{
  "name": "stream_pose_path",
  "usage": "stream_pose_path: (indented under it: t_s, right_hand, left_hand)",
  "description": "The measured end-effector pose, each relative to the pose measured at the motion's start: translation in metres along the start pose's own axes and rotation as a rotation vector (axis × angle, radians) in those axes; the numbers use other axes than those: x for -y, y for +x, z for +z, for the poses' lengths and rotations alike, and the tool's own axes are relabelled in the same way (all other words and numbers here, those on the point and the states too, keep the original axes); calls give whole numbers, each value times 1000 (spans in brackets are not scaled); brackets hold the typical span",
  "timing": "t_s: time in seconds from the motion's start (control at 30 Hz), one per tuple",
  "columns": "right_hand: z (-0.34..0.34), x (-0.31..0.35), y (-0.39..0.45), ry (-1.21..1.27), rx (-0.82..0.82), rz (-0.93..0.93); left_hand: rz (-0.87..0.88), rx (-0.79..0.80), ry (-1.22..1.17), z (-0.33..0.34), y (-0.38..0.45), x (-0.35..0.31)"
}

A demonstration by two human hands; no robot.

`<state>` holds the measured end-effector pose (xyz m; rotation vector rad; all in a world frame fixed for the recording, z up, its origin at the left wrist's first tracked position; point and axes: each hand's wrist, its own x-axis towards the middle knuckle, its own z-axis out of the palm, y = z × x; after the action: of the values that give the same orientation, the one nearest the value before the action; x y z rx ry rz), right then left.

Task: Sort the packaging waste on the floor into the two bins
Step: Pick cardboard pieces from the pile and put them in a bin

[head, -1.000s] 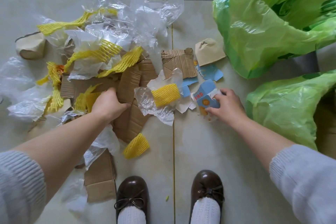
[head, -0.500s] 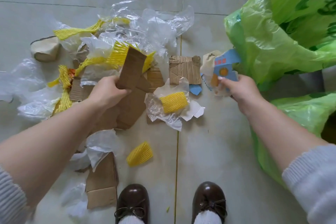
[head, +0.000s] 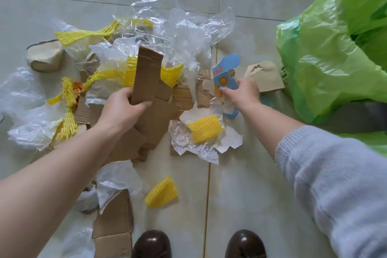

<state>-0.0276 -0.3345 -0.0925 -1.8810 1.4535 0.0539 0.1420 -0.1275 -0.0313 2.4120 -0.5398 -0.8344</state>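
Fingers of the left hand [head: 123, 109] curl round a long strip of brown cardboard [head: 146, 75], thumb across its near face, so the strip stands nearly upright above the heap with its far end tilted away. That forearm runs bare from the near left corner, reaching forward and slightly right. The right hand [head: 243, 92] reaches further out, knuckles up, and pinches a torn blue printed carton piece [head: 225, 73] between thumb and fingertips; the piece rises up from the grip, its white inner side showing below the hand. A pale grey knitted sleeve [head: 335, 178] covers the right arm from the near right edge to mid-forearm. Under and around both hands lies the packaging waste: flat cardboard pieces [head: 155, 123], crumpled clear plastic film [head: 188, 33] towards the far side, and yellow foam netting [head: 204, 129] scattered through it, one piece resting on white wrapping just near of the right hand, another [head: 161, 192] lying alone on the tiles nearer the feet. A small tan paper box [head: 266, 78] sits just right of the right hand, close against a bin lined with a green bag [head: 326, 65] at the far right. A second green liner [head: 374, 140] shows at the right edge. Two dark brown shoes [head: 151, 244] stand at the near edge on the pale tiled floor [head: 240, 184].
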Motion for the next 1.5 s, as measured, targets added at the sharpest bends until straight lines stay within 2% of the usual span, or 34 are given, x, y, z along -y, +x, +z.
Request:
stream_pose_path:
  t_s: [0.17, 0.3, 0.43, 0.5, 0.57, 0.73, 0.87, 1.0, 1.27, 1.43, 1.5]
  right_hand:
    - [4, 2, 9, 109, 62, 66]
    - [2, 5, 3, 369, 79, 108]
    - [-19, 6, 3, 759, 30, 80]
    - [-37, 3, 7, 748, -56, 48]
    - [-52, -5, 14, 636, -104, 33]
    - [-58, -26, 30, 280, -48, 74]
    - [-46, -32, 24, 208, -41, 128]
    - [-34, -30, 10, 376, -81, 136]
    - [-66, 27, -79, 758, -303, -143]
    - [-120, 45, -145, 888, -229, -141]
    - [-145, 43, -174, 888, -229, -157]
  left_hand:
    - [-21, 0, -13, 3, 4, -1]
    - [-28, -6, -18, 5, 4, 1]
    - [-41, -23, -61, 5, 4, -2]
    - [-45, -29, -91, 6, 4, -5]
    - [-42, -38, -120, 7, 4, -8]
    - [-19, -48, -138, 10, 3, -15]
    - [3, -54, -149, 11, 3, -14]
    - [32, -87, -157, 5, 2, -14]
    - [106, -233, -368, -30, -29, -49]
    - [220, -232, -454, -66, -81, -105]
    - [269, -183, -498, -74, -109, -130]
